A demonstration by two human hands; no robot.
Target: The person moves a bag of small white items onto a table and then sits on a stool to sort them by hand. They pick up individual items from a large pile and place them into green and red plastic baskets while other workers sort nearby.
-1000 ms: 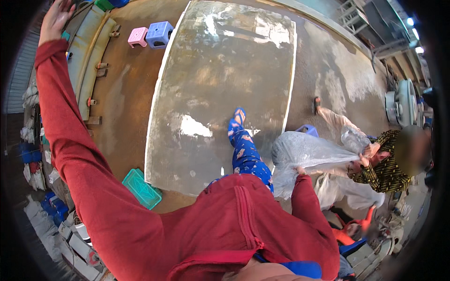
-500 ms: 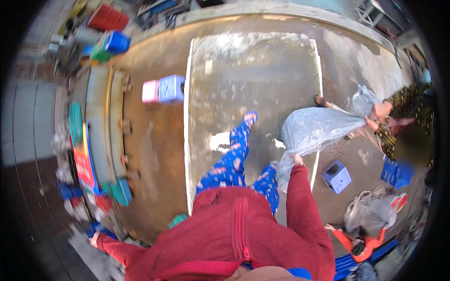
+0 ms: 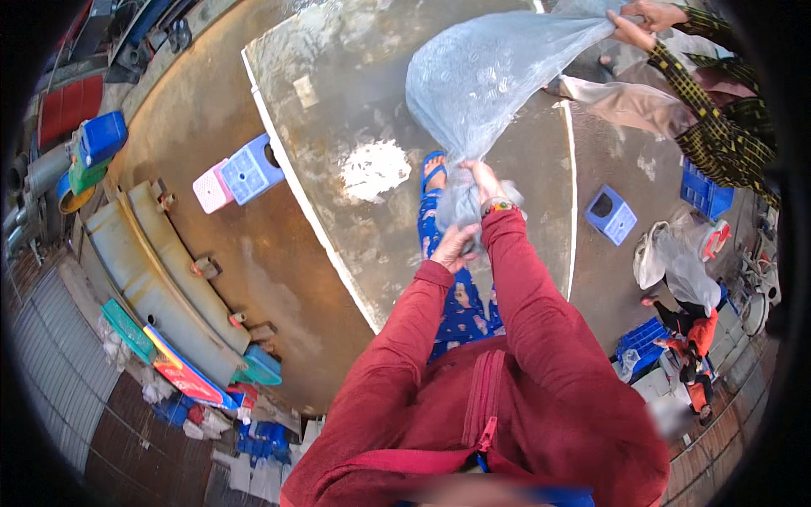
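A big, pale, translucent plastic bag (image 3: 486,72) billows above the wet floor, between me and a co-worker at the upper right. My right hand (image 3: 483,183), with a beaded bracelet at the wrist, grips its gathered near end. Just below, my left hand (image 3: 456,247) closes on the bunched plastic that trails under the right hand. A loose fold of the plastic sticks out beside my right wrist. The co-worker's two hands (image 3: 642,24) grasp the bag's other end, so it hangs stretched between us.
White lines (image 3: 300,198) mark off the wet concrete. At left stand a blue stool (image 3: 246,175) and a pink stool (image 3: 211,188) near a long metal tank (image 3: 160,279). Another blue stool (image 3: 610,221) stands right, with blue crates (image 3: 706,191) and a person in orange (image 3: 703,334) beyond.
My left hand has come in from far left onto the bunched plastic. My right hand has moved forward and left with its end. The view has turned; the bag now rises higher in it.
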